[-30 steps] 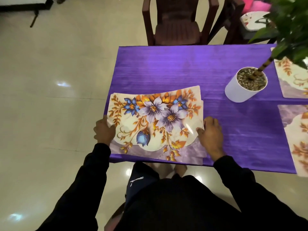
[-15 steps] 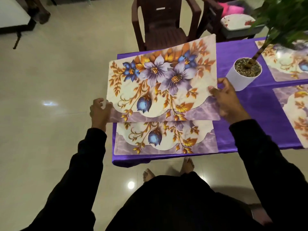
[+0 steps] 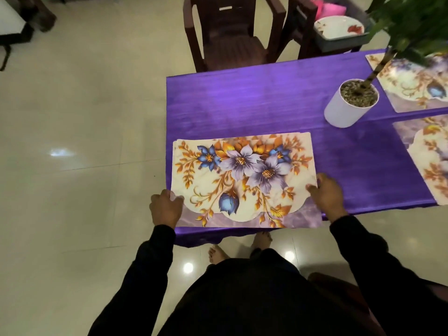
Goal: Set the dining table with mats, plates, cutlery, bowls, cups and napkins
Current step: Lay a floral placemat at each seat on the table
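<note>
The floral mat [image 3: 242, 180] lies flat at the near left corner of the bench [image 3: 254, 103], on the purple cloth, its near edge just short of the bench's front edge; offset edges showing along its far side suggest it is the top of a small stack of like mats, though how many I cannot tell. The left hand [image 3: 166, 207] holds the near left corner, its fingers [image 3: 175, 198] curled over the edge as if pinching it, while the right hand [image 3: 326, 195] rests at the right edge with fingers loosely bent onto the surface; whether its thumb is under the mat is hidden. The mat looks thin, light and glossy, likely a flexible plastic sheet that will bow if lifted by one corner and may slide easily over the satiny cloth or over the mat beneath. The safest hold is probably at both short edges together, pinched thumb below and fingers above, keeping it level. Two more mats lie at the right, one far [image 3: 417, 88] and one near [image 3: 429, 163], beyond a white plant pot [image 3: 346, 110]; a plate [image 3: 339, 27] waits in a tray behind the bench.
</note>
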